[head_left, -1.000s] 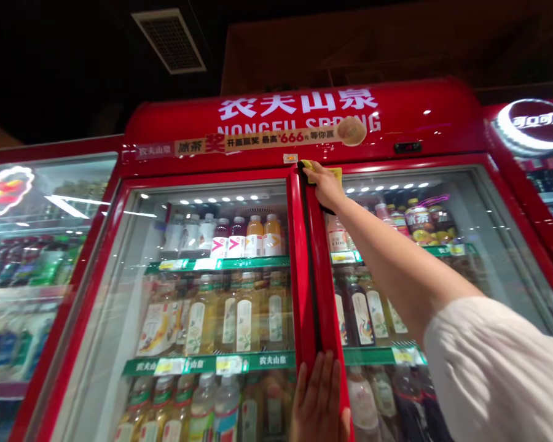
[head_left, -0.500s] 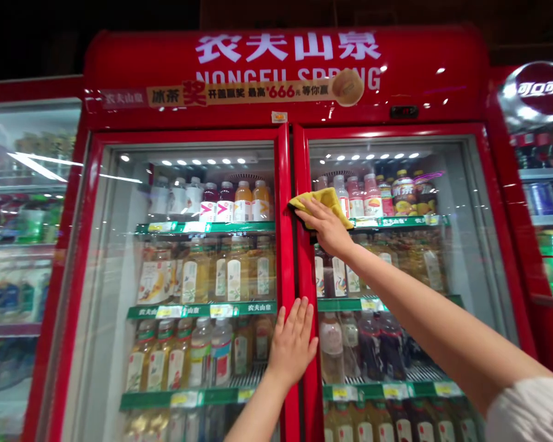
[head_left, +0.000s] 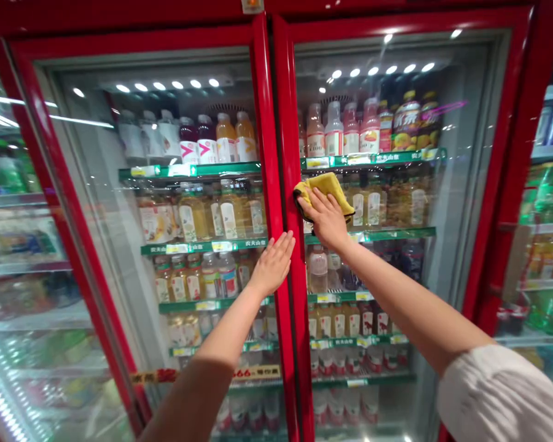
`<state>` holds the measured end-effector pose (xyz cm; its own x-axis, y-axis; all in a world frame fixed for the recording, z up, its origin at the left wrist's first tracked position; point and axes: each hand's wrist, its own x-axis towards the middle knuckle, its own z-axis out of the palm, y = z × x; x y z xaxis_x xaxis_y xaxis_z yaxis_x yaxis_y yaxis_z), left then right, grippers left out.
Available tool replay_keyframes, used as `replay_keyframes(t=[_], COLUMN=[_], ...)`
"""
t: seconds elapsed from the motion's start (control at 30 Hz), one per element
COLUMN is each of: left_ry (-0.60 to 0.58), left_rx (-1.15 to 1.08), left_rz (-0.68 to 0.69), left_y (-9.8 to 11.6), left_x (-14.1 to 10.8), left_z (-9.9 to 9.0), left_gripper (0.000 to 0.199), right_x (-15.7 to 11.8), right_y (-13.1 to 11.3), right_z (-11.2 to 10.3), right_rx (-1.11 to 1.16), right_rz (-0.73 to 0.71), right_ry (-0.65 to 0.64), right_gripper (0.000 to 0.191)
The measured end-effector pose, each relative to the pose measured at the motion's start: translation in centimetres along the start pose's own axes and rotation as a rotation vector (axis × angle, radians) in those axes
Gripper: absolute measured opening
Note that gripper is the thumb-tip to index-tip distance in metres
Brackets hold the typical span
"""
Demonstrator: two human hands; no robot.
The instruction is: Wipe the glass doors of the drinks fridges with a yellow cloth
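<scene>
My right hand [head_left: 328, 222] presses a yellow cleaning cloth [head_left: 332, 186] with dark edging against the right glass door [head_left: 373, 258] of a drinks fridge. The cloth lies beside the door's red inner frame [head_left: 284, 135], just below the top shelf's green strip. Its fingers rest over the cloth, which sticks out above and to the right of them. Lower and to the left, my left hand [head_left: 273, 265] holds nothing. It lies flat with fingers stretched out on the left door's red frame [head_left: 268, 184], near the gap between the doors.
Behind the glass stand several shelves of bottles, including pink-drink bottles [head_left: 351, 130] and orange-drink bottles [head_left: 235, 138]. Green label strips [head_left: 203, 247] run along the shelf fronts. Other stocked fridges stand on the left [head_left: 27, 267] and right [head_left: 550, 228]. Ceiling lights reflect in the glass.
The view has tilted downward, showing lower shelves. My right hand and the cloth have slid down the right door from the top shelf's level. My left hand stays on the red frame.
</scene>
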<state>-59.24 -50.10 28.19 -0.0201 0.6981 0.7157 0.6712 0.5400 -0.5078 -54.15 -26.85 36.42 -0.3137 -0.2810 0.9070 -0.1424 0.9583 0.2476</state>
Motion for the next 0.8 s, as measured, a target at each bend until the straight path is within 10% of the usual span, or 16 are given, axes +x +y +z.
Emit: replay_keyframes(t=[0.13,0.3,0.43,0.6,0.8], left_ry=[0.02,-0.055,-0.097,-0.063,-0.059], left_rx=[-0.127,-0.13,-0.102,-0.062,-0.053], left_rz=[-0.051,-0.049,-0.045,-0.103,-0.113], left_y=[0.6,2.2,2.8,2.5,2.4], left_x=[0.0,1.0,3.2,6.3,6.4], left_z=[-0.4,-0.9,-1.2,-0.4,0.6], left_gripper=[0.076,0.069,0.067,0.069,0.069], right_x=[-8.0,-18.3,-19.3,-17.3,-25.2], right_y=[-3.2,-3.2,-0.9,-1.8,-4.3], right_z=[2.2,3.2,3.0,3.4,4.8], right_rx=[-0.031,0.014,0.15,0.124,0.207], right_rz=[0.039,-0.266,-0.546,-0.231,-0.325], right_ry=[-0.046,-0.269,-0.412,-0.28,-0.378], right_gripper=[0.058,0.048,0.039,0.046,0.036])
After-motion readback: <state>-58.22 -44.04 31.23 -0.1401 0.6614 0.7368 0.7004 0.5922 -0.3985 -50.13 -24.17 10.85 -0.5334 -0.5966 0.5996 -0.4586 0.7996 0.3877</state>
